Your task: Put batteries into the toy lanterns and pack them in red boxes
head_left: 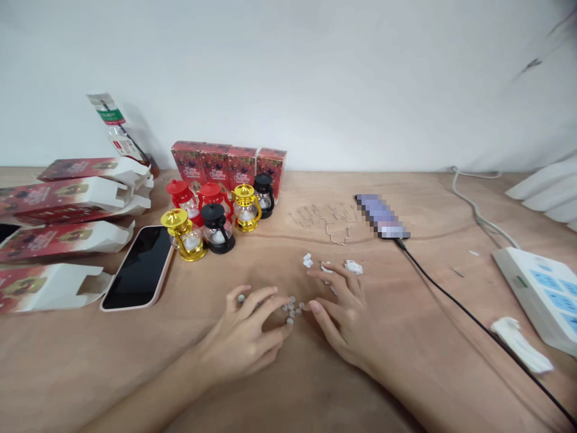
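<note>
Several small round discs point(292, 305), pale and shiny like button cells, lie loose on the table between my two hands. My left hand point(252, 331) has its fingers spread over the tabletop; its thumb and fingertips touch or hover at the discs' left side, and one disc sits by the outer fingertips. From the right, my right hand point(345, 310) reaches in with fingers apart, the index or thumb tip beside the discs. Small white plastic pieces point(308, 260) lie just beyond the right fingers, partly hidden by them. Farther back are bent thin metal wires point(336, 233).
Small red, gold and black lanterns point(217, 228) stand at the back left before upright red boxes point(229, 168). Flattened boxes point(49, 240) and a phone point(137, 267) lie left. Rightward are a cabled phone point(381, 216), a power strip point(538, 294) and white cloth point(520, 344).
</note>
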`<state>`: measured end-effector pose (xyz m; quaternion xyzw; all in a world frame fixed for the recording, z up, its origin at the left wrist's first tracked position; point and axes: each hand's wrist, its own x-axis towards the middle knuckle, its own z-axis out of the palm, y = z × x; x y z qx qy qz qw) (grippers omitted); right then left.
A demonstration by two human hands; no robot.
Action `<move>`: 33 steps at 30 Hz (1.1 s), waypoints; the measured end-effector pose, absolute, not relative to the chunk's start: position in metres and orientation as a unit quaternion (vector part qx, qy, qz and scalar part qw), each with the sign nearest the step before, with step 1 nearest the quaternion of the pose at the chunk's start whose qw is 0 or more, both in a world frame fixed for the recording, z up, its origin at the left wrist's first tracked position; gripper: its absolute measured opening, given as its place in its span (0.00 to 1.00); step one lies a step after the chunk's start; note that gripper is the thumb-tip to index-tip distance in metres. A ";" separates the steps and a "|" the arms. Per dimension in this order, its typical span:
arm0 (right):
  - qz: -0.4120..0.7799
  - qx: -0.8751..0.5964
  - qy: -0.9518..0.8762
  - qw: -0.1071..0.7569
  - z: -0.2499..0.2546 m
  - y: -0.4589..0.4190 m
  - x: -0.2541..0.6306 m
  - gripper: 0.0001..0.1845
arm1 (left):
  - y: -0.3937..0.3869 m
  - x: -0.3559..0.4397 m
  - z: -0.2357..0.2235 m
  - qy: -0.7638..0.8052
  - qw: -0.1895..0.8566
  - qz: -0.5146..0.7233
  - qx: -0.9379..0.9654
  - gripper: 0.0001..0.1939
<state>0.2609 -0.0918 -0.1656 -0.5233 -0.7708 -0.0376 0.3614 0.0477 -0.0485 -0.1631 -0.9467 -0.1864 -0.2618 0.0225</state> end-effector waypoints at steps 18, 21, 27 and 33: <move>-0.036 -0.487 -0.788 0.375 -0.166 -0.091 0.261 0.18 | -0.052 0.057 -0.167 -0.172 0.025 -0.234 -0.956 0.11; -0.039 -0.492 -0.787 0.370 -0.165 -0.091 0.261 0.18 | -0.053 0.057 -0.167 -0.178 0.037 -0.242 -0.953 0.17; -0.045 -0.495 -0.783 0.374 -0.164 -0.092 0.262 0.18 | -0.053 0.056 -0.165 -0.194 0.027 -0.278 -0.941 0.09; -0.045 -0.509 -0.775 0.372 -0.165 -0.091 0.262 0.19 | -0.054 0.058 -0.165 -0.200 0.031 -0.244 -0.948 0.12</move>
